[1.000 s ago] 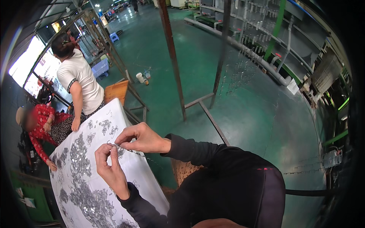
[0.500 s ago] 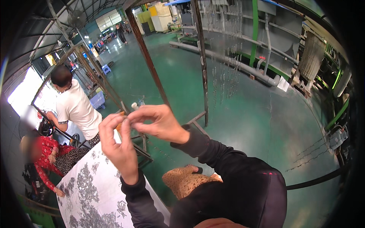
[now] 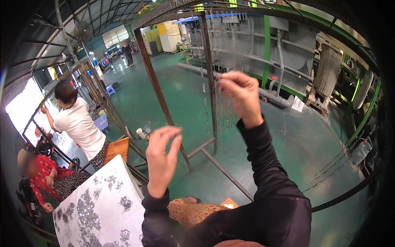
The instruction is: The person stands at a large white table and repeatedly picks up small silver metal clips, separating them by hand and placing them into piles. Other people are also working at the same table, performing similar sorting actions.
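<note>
My right hand (image 3: pixel 243 96) is raised beside the dark upright post of a metal frame (image 3: pixel 209 61), thumb and fingers pinched together. What sits in that pinch, if anything, is too small and blurred to make out. My left hand (image 3: pixel 161 160) hangs lower and to the left, fingers curved with a gap to the thumb; nothing shows in it. Strings of small metal links (image 3: pixel 205 103) dangle from the frame near my right hand. Below and left of my left hand stands a white-topped table (image 3: pixel 113 206), with piles of small dark metal pieces (image 3: pixel 88 212) on it.
A person in a white shirt (image 3: pixel 80 125) stands at the left beyond the table. Another in red (image 3: pixel 43 173) sits at its far left edge. A wooden board (image 3: pixel 117 150) adjoins the table. Frame bars (image 3: pixel 226 175) cross low ahead. Grey tanks and pipes (image 3: pixel 279 61) line the right.
My hands have come apart. The right one moved up and right to the frame, and the left one shifted right and slightly down. The view has turned a little.
</note>
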Available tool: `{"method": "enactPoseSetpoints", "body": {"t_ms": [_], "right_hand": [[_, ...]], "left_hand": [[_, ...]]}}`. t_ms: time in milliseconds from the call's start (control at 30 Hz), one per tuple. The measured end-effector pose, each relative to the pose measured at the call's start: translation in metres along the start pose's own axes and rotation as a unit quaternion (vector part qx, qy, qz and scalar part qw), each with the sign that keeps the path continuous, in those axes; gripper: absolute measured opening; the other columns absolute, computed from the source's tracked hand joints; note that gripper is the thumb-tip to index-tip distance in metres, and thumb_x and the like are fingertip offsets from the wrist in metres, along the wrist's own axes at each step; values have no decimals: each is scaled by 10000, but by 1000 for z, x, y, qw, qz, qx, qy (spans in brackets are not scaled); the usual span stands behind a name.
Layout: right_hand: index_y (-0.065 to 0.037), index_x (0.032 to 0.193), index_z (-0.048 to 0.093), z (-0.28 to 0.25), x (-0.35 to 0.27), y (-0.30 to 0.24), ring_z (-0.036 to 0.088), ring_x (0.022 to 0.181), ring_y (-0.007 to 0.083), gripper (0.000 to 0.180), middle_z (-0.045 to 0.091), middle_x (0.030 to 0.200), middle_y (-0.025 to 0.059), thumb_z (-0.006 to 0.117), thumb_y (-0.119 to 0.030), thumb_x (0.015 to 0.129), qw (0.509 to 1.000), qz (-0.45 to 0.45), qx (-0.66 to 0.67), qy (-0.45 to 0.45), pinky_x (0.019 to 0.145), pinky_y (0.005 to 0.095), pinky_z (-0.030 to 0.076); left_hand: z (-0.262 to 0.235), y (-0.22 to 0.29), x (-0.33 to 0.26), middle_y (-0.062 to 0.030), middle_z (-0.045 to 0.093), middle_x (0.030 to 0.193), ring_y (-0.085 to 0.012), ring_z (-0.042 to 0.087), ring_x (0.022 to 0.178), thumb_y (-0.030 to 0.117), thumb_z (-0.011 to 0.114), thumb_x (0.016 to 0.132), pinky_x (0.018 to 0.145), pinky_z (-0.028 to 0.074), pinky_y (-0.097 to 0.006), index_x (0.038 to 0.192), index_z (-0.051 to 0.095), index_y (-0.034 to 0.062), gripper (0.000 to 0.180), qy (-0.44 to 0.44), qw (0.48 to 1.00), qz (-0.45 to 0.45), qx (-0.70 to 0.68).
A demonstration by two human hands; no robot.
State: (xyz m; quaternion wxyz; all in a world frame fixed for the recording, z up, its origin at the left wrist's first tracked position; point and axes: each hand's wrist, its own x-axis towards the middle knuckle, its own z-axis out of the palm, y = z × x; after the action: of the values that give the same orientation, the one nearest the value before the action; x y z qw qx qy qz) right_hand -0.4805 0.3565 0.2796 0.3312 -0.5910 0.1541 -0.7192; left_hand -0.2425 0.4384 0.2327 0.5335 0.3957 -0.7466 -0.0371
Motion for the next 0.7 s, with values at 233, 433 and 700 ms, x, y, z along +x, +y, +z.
{"method": "enactPoseSetpoints", "body": {"t_ms": [233, 433, 700], "right_hand": [[10, 1047, 677, -73, 64, -33, 640, 804, 94, 185, 691, 985, 63, 647, -71, 882, 995, -61, -62, 56, 707, 199, 506], [-2, 1064, 676, -139, 120, -52, 633, 800, 94, 198, 697, 938, 66, 646, -83, 886, 979, -137, -120, 86, 646, 199, 443], [-8, 945, 681, -192, 189, -65, 477, 502, 63, 163, 602, 669, 0, 668, -132, 840, 967, -124, -124, 185, 459, 199, 351]], "left_hand": [[-19, -136, -144, -79, 655, 898, -202, 620, 815, 181, 655, 858, 727, 478, -321, 1082, 676, 42, 264, -349, 880, -322, -10], [-35, -211, -292, 35, 627, 813, -69, 521, 698, 198, 636, 893, 609, 420, -229, 1059, 680, 20, 247, -281, 759, -582, -79], [-64, -235, -377, -12, 632, 978, -118, 590, 864, 171, 624, 913, 718, 497, -262, 1176, 623, 36, 297, -230, 733, -623, -144]]}}
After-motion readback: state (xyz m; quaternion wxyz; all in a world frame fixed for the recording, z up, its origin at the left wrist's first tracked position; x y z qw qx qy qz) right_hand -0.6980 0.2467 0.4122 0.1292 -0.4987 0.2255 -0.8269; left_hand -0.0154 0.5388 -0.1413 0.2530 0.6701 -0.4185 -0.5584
